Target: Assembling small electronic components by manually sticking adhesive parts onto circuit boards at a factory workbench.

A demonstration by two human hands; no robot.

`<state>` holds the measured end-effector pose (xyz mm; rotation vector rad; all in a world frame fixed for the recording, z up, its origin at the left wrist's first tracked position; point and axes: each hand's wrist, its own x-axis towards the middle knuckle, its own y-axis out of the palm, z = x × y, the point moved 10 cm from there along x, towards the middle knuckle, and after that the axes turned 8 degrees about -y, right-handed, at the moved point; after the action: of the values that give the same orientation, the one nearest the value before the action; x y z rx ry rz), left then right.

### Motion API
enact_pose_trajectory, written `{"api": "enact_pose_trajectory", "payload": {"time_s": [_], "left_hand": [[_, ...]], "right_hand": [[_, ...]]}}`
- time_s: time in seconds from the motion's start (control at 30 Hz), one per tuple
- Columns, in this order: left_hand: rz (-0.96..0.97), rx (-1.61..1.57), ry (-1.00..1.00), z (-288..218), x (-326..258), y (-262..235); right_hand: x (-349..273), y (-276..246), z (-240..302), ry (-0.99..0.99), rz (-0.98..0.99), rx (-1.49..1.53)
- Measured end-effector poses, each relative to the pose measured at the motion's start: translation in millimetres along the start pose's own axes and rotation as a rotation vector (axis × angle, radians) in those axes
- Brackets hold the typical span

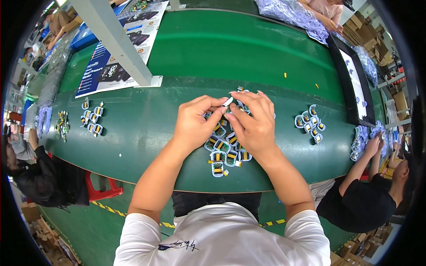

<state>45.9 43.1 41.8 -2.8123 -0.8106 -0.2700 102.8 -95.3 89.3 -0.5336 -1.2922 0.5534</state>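
My left hand (198,119) and my right hand (254,119) meet above the middle of the green table. Between their fingertips is a small white plastic part (228,102), seen edge-on; thumbs and forefingers of both hands pinch it. Its far side is hidden by my fingers. Beneath and around my hands lies a heap of small white-rimmed housings (218,157) with green circuit boards and black-and-yellow parts inside. My right hand covers some of that heap.
More such housings lie in a left group (92,117) and a right group (310,124). Loose circuit boards (62,126) sit farther left. A grey metal post (120,40) stands on a printed sheet (100,73). A black-framed tray (350,80) is at right. Co-workers sit on both sides.
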Motion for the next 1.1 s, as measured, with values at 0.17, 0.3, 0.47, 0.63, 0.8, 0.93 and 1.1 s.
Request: {"api": "enact_pose_trajectory", "payload": {"time_s": [0.17,0.3,0.47,0.63,0.8,0.93,1.1], "left_hand": [[-0.035,0.224,0.142,-21,-4,2],[-0.094,0.270,0.247,-27,-7,0],[-0.176,0.185,0.252,-25,-7,-10],[-0.107,0.062,0.121,-10,-3,-3],[-0.043,-0.094,0.012,2,-3,5],[0.104,0.054,0.009,-9,2,7],[-0.082,0.435,-0.138,16,18,-60]], "right_hand": [[0,0,0,0.039,-0.008,0.008],[-12,7,-12,0.212,-0.054,0.258],[-43,45,-39,0.777,-0.128,1.206],[-43,26,-58,0.720,-0.125,1.142],[-21,2,-54,0.537,-0.048,0.841],[-11,-7,-44,0.255,0.179,0.416],[-34,-46,-91,0.306,0.230,0.036]]}}
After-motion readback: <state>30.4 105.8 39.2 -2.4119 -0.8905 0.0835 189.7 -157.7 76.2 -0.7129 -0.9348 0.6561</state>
